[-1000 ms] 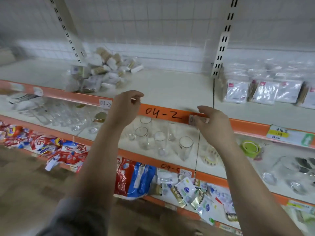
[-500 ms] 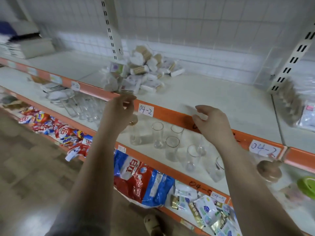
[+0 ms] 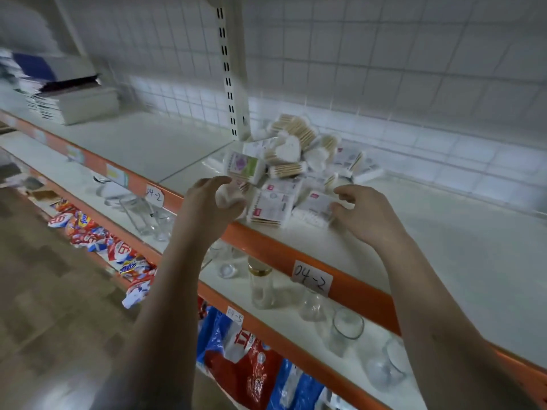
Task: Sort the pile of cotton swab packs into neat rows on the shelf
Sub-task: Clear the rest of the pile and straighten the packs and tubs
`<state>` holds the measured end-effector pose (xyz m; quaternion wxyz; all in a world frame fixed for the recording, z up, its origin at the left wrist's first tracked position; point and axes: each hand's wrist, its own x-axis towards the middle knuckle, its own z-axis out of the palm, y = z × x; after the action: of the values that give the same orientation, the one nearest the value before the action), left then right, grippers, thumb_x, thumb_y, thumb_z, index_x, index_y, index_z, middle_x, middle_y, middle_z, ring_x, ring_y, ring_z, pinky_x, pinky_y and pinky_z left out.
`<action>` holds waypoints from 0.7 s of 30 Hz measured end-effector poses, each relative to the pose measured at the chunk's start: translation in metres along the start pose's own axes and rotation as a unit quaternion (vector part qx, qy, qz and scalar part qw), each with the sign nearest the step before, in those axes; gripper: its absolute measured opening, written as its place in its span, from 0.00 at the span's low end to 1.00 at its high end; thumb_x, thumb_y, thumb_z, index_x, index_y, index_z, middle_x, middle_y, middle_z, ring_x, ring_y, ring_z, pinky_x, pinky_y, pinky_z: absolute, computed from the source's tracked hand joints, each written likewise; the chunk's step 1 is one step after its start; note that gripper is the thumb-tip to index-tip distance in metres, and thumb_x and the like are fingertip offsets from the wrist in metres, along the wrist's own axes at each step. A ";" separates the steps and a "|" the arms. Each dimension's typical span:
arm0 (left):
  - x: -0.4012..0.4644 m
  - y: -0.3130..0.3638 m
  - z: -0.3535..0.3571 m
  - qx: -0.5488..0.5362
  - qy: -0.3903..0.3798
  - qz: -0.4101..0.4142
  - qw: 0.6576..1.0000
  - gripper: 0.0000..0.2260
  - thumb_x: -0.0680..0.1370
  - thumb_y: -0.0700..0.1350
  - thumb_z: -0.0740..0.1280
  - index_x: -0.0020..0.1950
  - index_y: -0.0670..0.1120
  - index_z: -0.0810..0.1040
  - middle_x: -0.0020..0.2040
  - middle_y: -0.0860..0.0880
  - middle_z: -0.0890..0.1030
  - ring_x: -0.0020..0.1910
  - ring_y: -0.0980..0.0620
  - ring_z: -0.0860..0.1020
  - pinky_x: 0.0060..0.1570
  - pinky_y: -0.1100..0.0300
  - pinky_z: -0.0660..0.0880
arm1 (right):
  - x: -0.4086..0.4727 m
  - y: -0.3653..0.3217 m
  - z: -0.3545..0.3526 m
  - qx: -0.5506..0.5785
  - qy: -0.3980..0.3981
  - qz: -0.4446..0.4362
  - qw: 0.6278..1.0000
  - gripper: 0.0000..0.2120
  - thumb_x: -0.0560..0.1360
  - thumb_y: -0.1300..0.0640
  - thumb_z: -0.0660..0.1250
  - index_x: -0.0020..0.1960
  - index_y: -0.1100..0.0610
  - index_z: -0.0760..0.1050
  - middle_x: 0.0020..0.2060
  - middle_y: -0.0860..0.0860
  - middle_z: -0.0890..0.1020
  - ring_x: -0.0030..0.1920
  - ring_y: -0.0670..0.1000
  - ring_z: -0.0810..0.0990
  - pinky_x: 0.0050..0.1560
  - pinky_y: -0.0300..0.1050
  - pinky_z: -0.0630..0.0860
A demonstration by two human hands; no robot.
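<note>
Up at the shelf's (image 3: pixel 444 232) front edge, the left hand (image 3: pixel 211 204) and right hand (image 3: pixel 365 216), fingers loosely curled, flank the pile of cotton swab packs (image 3: pixel 291 170), fingertips at its nearest packs.

White square tiles (image 3: pixel 384 60) cover the back wall behind a slotted upright post (image 3: pixel 229 84). Orange-edged shelves (image 3: pixel 349 287) run in tiers, and the floor (image 3: pixel 44 306) below is wood-patterned in dim light.

Bare shelf (image 3: pixel 444 232) right of pile (image 3: pixel 293 170)
</note>
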<state>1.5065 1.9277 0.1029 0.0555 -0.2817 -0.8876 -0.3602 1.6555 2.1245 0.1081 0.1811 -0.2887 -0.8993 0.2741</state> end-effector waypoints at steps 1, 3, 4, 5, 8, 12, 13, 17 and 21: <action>0.003 -0.003 0.001 -0.006 -0.018 0.002 1.000 0.22 0.72 0.49 0.72 0.66 0.49 0.74 0.63 0.46 0.74 0.57 0.48 0.74 0.48 0.61 0.66 | 0.004 -0.002 0.003 -0.003 -0.002 0.002 1.000 0.19 0.77 0.55 0.64 0.68 0.56 0.71 0.64 0.53 0.75 0.64 0.50 0.73 0.61 0.40 0.65; 0.008 -0.010 0.001 -0.016 -0.045 0.015 0.999 0.24 0.72 0.48 0.73 0.67 0.49 0.73 0.63 0.47 0.73 0.53 0.52 0.72 0.48 0.61 0.66 | 0.010 -0.007 0.010 -0.001 0.004 0.006 1.000 0.19 0.77 0.55 0.64 0.67 0.56 0.72 0.64 0.52 0.76 0.64 0.49 0.73 0.60 0.38 0.65; 0.010 -0.013 0.001 -0.015 -0.055 0.026 0.998 0.25 0.71 0.48 0.73 0.67 0.48 0.73 0.64 0.47 0.73 0.53 0.54 0.71 0.49 0.61 0.66 | 0.012 -0.009 0.014 0.004 0.009 0.010 1.000 0.19 0.77 0.55 0.64 0.67 0.56 0.72 0.63 0.53 0.76 0.64 0.49 0.73 0.59 0.37 0.65; 0.013 -0.017 0.001 -0.012 -0.064 0.036 0.997 0.26 0.71 0.48 0.74 0.68 0.48 0.72 0.64 0.48 0.73 0.53 0.55 0.70 0.50 0.62 0.66 | 0.013 -0.010 0.017 0.012 0.014 0.016 1.000 0.18 0.77 0.56 0.64 0.66 0.56 0.72 0.63 0.53 0.76 0.64 0.49 0.74 0.60 0.37 0.66; 0.021 -0.027 0.004 -0.003 -0.084 0.061 0.995 0.32 0.68 0.49 0.76 0.70 0.49 0.69 0.66 0.48 0.70 0.58 0.52 0.71 0.55 0.58 0.69 | 0.013 -0.015 0.029 0.034 0.025 0.036 0.998 0.18 0.77 0.57 0.64 0.66 0.57 0.73 0.62 0.53 0.77 0.63 0.49 0.74 0.60 0.39 0.67; 0.032 -0.036 0.007 -0.008 -0.105 0.066 0.992 0.36 0.66 0.49 0.76 0.72 0.51 0.66 0.68 0.48 0.68 0.65 0.46 0.69 0.62 0.52 0.69 | 0.010 -0.019 0.043 0.036 0.051 0.049 0.997 0.15 0.76 0.58 0.64 0.62 0.57 0.76 0.60 0.53 0.78 0.61 0.49 0.75 0.57 0.36 0.66; 0.034 -0.037 0.007 -0.019 -0.100 0.067 0.993 0.35 0.67 0.47 0.76 0.71 0.51 0.67 0.67 0.48 0.69 0.64 0.47 0.70 0.61 0.55 0.69 | 0.009 -0.021 0.045 0.033 0.056 0.051 0.997 0.15 0.76 0.58 0.64 0.62 0.57 0.76 0.60 0.53 0.79 0.61 0.49 0.76 0.57 0.35 0.66; 0.042 -0.040 0.002 -0.040 -0.053 0.064 0.996 0.27 0.71 0.42 0.72 0.68 0.49 0.70 0.62 0.47 0.76 0.59 0.47 0.74 0.50 0.62 0.67 | 0.011 -0.033 0.051 0.023 0.064 0.043 0.997 0.17 0.76 0.56 0.65 0.64 0.56 0.75 0.61 0.51 0.78 0.62 0.49 0.74 0.59 0.37 0.66; 0.047 -0.037 -0.008 -0.090 -0.001 0.022 0.996 0.23 0.73 0.47 0.69 0.68 0.48 0.72 0.60 0.48 0.78 0.58 0.49 0.75 0.49 0.67 0.65 | 0.017 -0.051 0.055 -0.021 -0.003 -0.012 1.000 0.22 0.76 0.48 0.66 0.68 0.52 0.71 0.66 0.49 0.74 0.65 0.50 0.71 0.59 0.38 0.64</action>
<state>1.4462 1.9228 0.1007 0.0370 -0.3054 -0.8451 -0.4372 1.5945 2.0784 0.0978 0.1756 -0.2803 -0.9088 0.2542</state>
